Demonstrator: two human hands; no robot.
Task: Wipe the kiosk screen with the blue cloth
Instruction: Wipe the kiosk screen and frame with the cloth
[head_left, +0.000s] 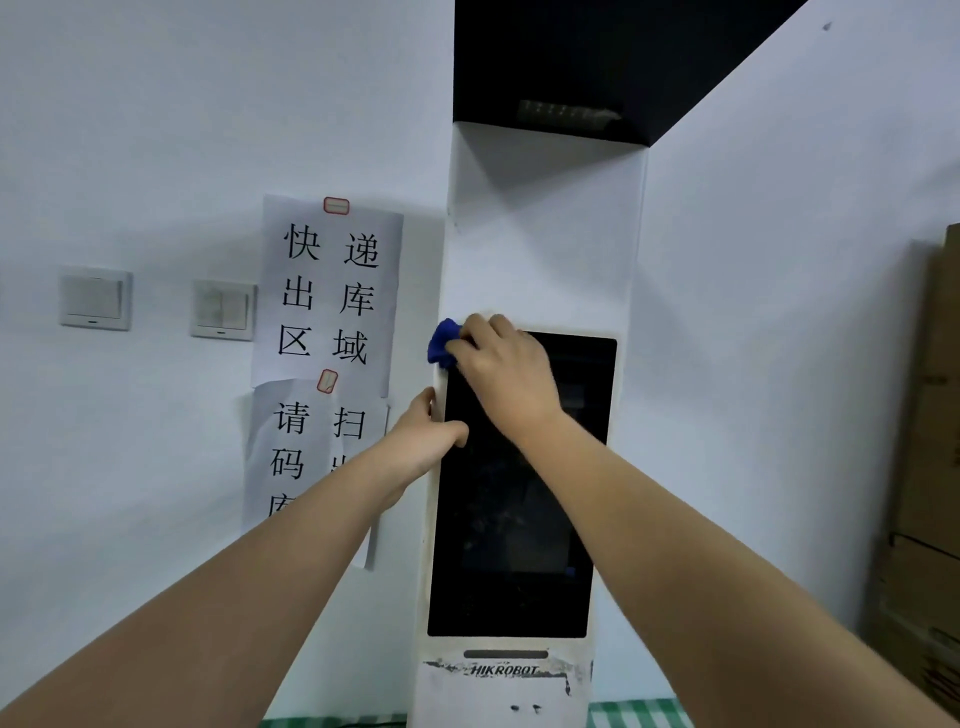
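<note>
Both hands are at the tall black glass kiosk screen (511, 519), which sits in the front of a white, scuffed kiosk column (540, 249) against the wall. Small bunched blue cloth (443, 344) is at the screen's top-left corner, overlapping the white bezel; the right hand (506, 376) lies over it with fingers curled round the wad, pressing it to the corner. Left hand (428, 434) grips the column's left edge just below the cloth, thumb on the glass, fingers wrapped behind the edge.

Judgement on the step: wiping looks barely started, since smears and specks show over the middle and lower glass. A good pass would start from this corner and run side to side, each stroke overlapping the last, down to the bottom edge above the printed brand strip (504, 670). Flattening the cloth under the palm would cover more glass than the present wad. Left thumb should come off the glass, or it will leave a print; bracing on the edge only seems sound.

Left of the column: two white paper notices with black characters (330, 291) taped to the wall, then two white wall switches (223, 309).

Not resolved: most of the cloth is hidden under the right hand; left fingertips are hidden behind the column edge; lower notice is partly covered by the left forearm; the screen is dark, content unreadable; brown cardboard boxes (930, 467) right of the column are cut off by the frame.
</note>
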